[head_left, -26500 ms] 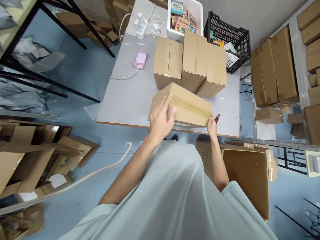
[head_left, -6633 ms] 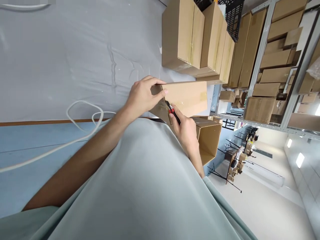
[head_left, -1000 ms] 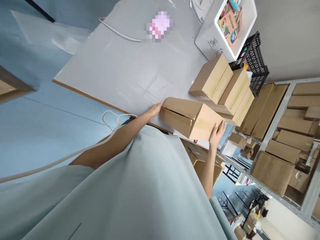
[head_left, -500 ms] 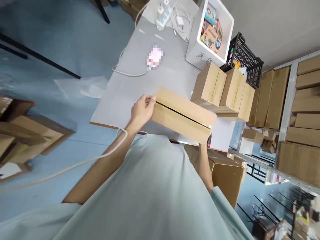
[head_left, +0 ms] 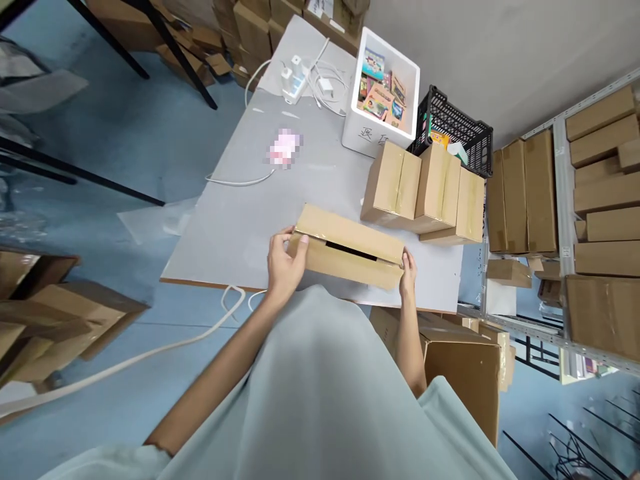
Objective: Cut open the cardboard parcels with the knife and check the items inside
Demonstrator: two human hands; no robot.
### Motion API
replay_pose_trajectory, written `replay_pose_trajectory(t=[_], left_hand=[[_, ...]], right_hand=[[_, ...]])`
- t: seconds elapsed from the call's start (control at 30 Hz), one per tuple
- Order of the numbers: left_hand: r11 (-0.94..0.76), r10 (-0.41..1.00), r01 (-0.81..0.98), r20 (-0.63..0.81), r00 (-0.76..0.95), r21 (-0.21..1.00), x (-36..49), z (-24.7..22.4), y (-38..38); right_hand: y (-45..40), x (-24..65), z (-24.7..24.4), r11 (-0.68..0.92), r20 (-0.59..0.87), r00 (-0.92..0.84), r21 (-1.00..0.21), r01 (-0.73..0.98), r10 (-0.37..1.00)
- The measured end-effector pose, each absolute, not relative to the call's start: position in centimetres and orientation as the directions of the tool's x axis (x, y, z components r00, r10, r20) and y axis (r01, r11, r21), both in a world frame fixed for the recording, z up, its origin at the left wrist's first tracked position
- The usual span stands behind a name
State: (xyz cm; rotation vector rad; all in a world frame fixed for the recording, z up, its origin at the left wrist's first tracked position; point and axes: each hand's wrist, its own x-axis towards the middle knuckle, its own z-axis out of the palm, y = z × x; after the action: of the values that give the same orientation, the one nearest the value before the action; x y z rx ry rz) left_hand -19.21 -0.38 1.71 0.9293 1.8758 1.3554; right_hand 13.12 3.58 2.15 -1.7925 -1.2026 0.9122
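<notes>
A long cardboard box (head_left: 350,230) lies between my hands at the table's near edge, a dark gap showing between its two top flaps. My left hand (head_left: 287,263) grips its left end, thumb on the lower flap and fingers behind the corner. At the opposite end, my right hand (head_left: 407,272) holds the short side, fingers along its edge. The box's underside is hidden, so I cannot tell whether it rests on the grey table (head_left: 225,227).
Closed cardboard boxes (head_left: 393,183) stand at the table's right, before a white foam box (head_left: 355,130) of colourful packs and a black crate (head_left: 463,127). A power strip (head_left: 296,87) lies at the back. Shelving (head_left: 563,200) stands right; an open carton (head_left: 463,373) sits below the table edge.
The box has turned more level, and the gap between its flaps looks wider in the middle. My right hand has come up from beneath onto its right end. The view has shifted.
</notes>
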Motion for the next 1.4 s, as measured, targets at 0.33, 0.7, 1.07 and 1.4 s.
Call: replay_pose_trajectory(t=[0.33,0.7,1.07,1.4], left_hand=[[0.263,0.764,-0.035,-0.230,-0.602,0.964,-19.1,0.4,-2.6],[0.329,0.916,-0.054,-0.332,-0.223,0.943,-24.0,1.0,-7.7],[0.340,0.940,0.365,-0.318,-0.123,0.866,-25.5,-3.4,-8.2],[0.165,0.986,0.757,-0.103,-0.129,0.632,-21.2,3.6,-3.3]], right_hand=[[5.6,15.8,5.0,0.154,0.009,-0.214,-0.723,0.674,0.977],[13.7,12.8,3.3,-0.062,-0.001,0.091,-0.739,0.671,0.996],[15.7,11.5,1.6,-0.215,-0.155,0.164,-0.855,0.473,0.974],[11.0,10.9,3.6,-0.171,0.006,0.385,-0.890,0.422,0.923]])
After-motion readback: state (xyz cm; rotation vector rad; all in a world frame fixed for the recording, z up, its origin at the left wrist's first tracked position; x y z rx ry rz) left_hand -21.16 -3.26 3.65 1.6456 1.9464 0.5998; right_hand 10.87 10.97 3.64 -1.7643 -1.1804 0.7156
